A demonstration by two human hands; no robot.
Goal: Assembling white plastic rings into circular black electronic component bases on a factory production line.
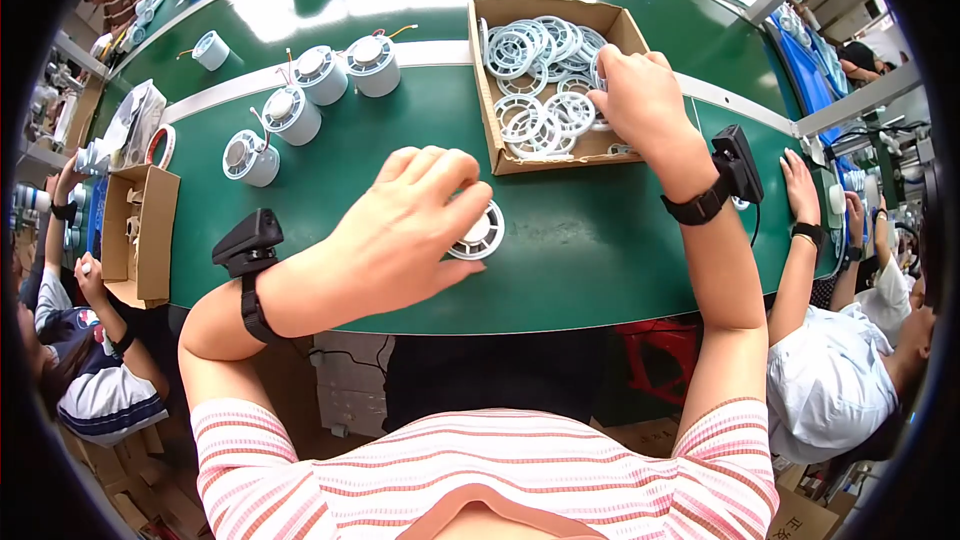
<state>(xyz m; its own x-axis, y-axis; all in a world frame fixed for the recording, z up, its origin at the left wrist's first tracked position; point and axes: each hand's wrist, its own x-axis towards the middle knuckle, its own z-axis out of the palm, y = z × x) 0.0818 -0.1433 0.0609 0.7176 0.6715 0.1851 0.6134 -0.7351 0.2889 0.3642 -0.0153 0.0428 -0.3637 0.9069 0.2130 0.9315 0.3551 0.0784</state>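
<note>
My left hand (415,225) curls round a pale round vented unit (484,232) near the table's front edge. Its slotted end faces up, and the hand covers its left side. Over the right side of an open cardboard box (565,165), my right hand (648,105) has its fingers bent in among the contents; what they grip, if anything, is hidden. Pale plastic rings (540,125) with spokes lie heaped in that box. To the left stand several pale blue cylindrical housings (292,117) with slotted tops, some with thin wires sticking out.
Another pale cylinder (210,51) lies farther back on the green table (390,295). At the left are a narrow cardboard box (158,230), a roll of tape (160,145) and a plastic bag (135,125). People work on both sides; one person's hand (800,187) rests on the table at the right.
</note>
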